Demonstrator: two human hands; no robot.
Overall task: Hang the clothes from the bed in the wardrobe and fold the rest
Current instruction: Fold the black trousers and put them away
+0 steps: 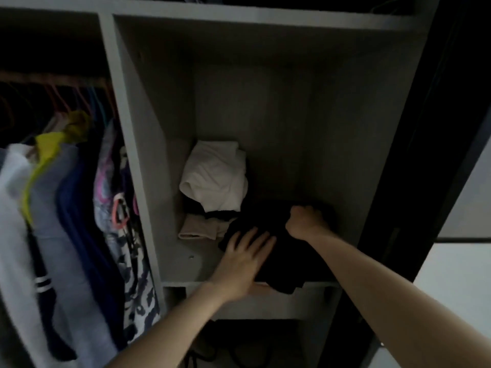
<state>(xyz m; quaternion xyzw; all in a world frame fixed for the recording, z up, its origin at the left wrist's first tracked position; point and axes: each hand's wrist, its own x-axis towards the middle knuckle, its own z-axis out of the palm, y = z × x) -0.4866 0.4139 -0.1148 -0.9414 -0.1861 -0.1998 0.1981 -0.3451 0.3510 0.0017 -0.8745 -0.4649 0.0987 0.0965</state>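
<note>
1. Shelf (183, 264): the grey wardrobe board served as the landmark; its front edge lay nearest the camera.
2. Black garment (289, 261): a folded dark bundle lay on the front right of the shelf, one corner drooping over the front edge. It appeared soft, limp and light; it would likely slump or unfold if lifted by one edge, so support under the whole fold, or a flat press from above, looked the safer hold.
3. Left hand (245, 257): it lay palm down on the garment's near left part, fingers spread wide and flat, gripping nothing.
4. Right hand (304, 221): farther in over the shelf, it was closed to a fist at the garment's far right part; whether it pinched cloth could not be told in the dim light.
5. Beige item (198, 229): a folded pale piece lay on the shelf just left of the garment.
6. White cloth (216, 176): a loosely folded pile sat at the back of the shelf.
7. Hanging clothes (74, 208): these filled the compartment left of the shelf, on hangers.
</note>
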